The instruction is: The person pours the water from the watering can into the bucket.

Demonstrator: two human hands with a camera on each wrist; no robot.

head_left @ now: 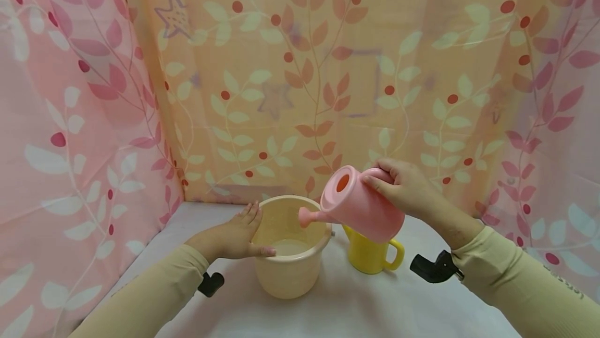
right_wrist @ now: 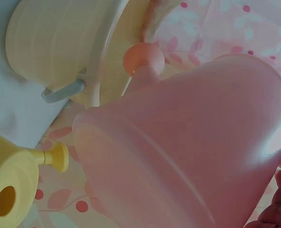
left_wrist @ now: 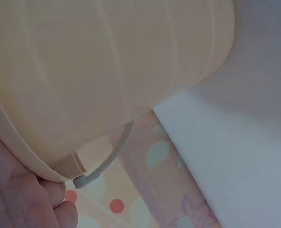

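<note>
A cream bucket [head_left: 288, 275] with a grey handle [left_wrist: 105, 164] stands upright on the table. My left hand [head_left: 234, 234] rests on its left rim, fingers straight and thumb spread along the front of the rim. With my right hand [head_left: 408, 187] I grip the handle of a pink watering can [head_left: 365, 208], held up in the air and tilted to the left. Its round spout head [right_wrist: 143, 59] reaches over the bucket's opening. No stream of water shows from the spout. Below and partly behind the pink can stands a yellow watering can [head_left: 367, 254].
The white table [head_left: 356, 307] carries the bucket and the yellow can close side by side. Leaf-patterned curtains [head_left: 319, 67] hang behind and on both sides. A black wrist mount [head_left: 433, 266] juts from the right sleeve, near the yellow can's handle.
</note>
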